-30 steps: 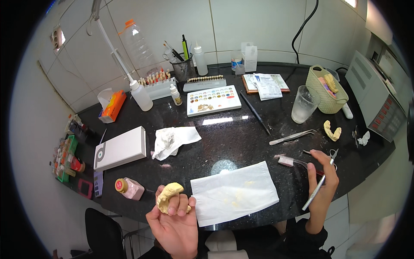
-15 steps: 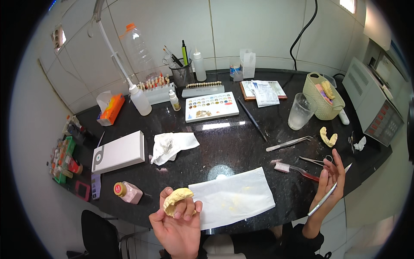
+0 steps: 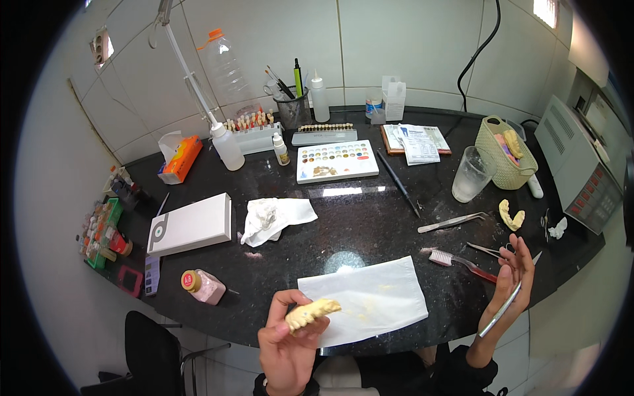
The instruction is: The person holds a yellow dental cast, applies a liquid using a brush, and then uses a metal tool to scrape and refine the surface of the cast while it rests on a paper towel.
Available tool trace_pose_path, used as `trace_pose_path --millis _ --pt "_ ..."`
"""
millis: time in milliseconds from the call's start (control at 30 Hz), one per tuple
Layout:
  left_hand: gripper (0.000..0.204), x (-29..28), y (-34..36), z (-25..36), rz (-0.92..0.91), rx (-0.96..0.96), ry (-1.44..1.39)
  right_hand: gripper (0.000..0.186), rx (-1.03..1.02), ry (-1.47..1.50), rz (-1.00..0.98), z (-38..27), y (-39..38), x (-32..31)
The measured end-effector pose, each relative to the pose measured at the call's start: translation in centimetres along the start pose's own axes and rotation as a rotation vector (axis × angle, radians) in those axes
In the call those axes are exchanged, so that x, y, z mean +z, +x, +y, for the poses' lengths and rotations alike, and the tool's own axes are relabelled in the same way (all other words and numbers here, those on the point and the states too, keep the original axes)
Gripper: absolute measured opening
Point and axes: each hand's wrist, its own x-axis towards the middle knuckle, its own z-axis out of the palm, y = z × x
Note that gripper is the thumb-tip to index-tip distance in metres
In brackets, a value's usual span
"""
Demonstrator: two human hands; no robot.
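Observation:
My left hand is closed on a cream-yellow plaster dental cast, held edge-on between thumb and fingers above the near table edge. Beneath and to the right lies a white paper sheet with yellowish dust on it. At the right, my right hand is raised with its fingers bent around a slim silver hand instrument. A pointed tip shows beyond the fingers; the palm hides the middle. Close by lie a brush with a red handle and scissors-like forceps.
Tweezers and a second cast lie on the right, near a cloudy cup and a basket. A colour palette sits mid-back. Left are a crumpled tissue, a white box and a pink powder bottle.
The cast has turned in my left hand, from its open arch showing to nearly edge-on. My right hand keeps its grip on the instrument. The whole view has shifted slightly.

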Motion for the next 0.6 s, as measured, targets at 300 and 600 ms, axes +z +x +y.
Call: trace_pose_path --millis 300,600 --pt "0.042 1.9 -0.9 -0.1 -0.057 -0.045 0.227 0.036 0.036 0.001 -0.066 0.4 -0.1 0.1" --pt "0.042 2.2 -0.7 -0.9 0.003 -0.047 0.296 0.039 0.058 0.036 -0.072 0.1 -0.1 0.0"
